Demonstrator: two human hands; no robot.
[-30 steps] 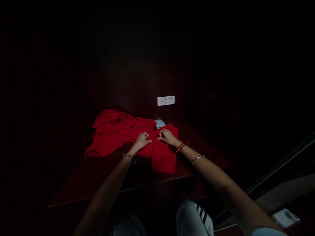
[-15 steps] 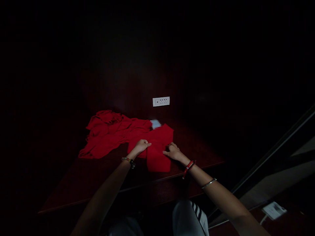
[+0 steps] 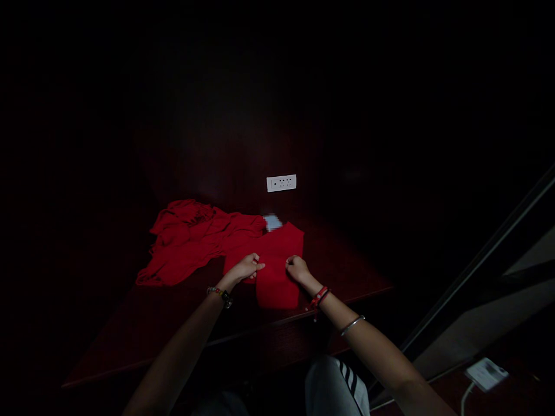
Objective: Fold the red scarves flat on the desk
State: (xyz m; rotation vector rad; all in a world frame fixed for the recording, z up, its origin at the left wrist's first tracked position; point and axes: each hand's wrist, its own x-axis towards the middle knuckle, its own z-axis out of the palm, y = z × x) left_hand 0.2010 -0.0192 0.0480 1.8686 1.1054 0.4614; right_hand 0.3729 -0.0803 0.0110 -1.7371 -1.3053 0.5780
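Observation:
A flat, folded piece of red cloth [image 3: 278, 289] lies on the dark table, its near end close to the front edge. My left hand [image 3: 246, 267] is closed on the cloth's left edge, thumb on top. Across from it, my right hand [image 3: 298, 269] has its fingers curled in and gripping the right edge. More red cloth [image 3: 186, 242] lies crumpled to the left and runs up to the folded part. Whether the two are one piece I cannot tell.
The dark wooden table [image 3: 130, 335] has its edge just before my knees. A white socket panel [image 3: 281, 183] sits on the back wall, with a small blurred pale item [image 3: 273, 223] below it. At lower right, a white box with a cable [image 3: 486, 374] lies beyond a slanted frame.
My right hand's fingers have curled in more tightly at the cloth's right edge. My left hand stays at the left edge. The whole view has shifted slightly.

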